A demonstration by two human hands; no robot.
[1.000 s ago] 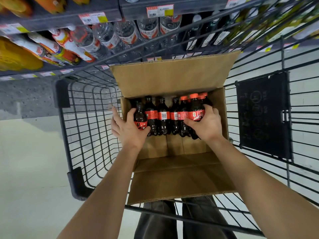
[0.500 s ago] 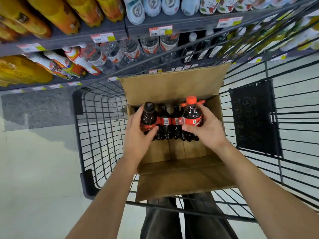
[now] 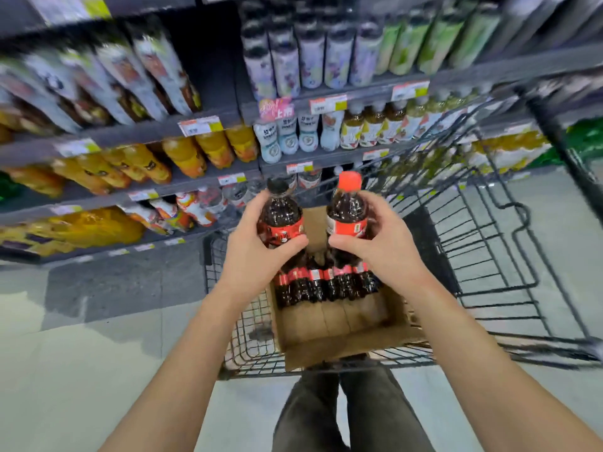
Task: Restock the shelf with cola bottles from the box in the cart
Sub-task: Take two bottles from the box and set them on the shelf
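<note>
Lifted above the box (image 3: 326, 321) now: left hand (image 3: 251, 256) grips black-capped bottle (image 3: 280, 216), right hand (image 3: 385, 243) red-capped bottle (image 3: 347, 210)

- Dark grey shelving unit (image 3: 137, 137) fills upper frame, motion-blurred.
- Price tags (image 3: 200, 125) on shelving rail edges, white with orange and yellow.
- Orange drink bottles (image 3: 182, 154) on shelving's left bays.
- Pale glossy floor (image 3: 81, 370) below shelving; darker grey strip (image 3: 114, 282) at shelving foot.
</note>
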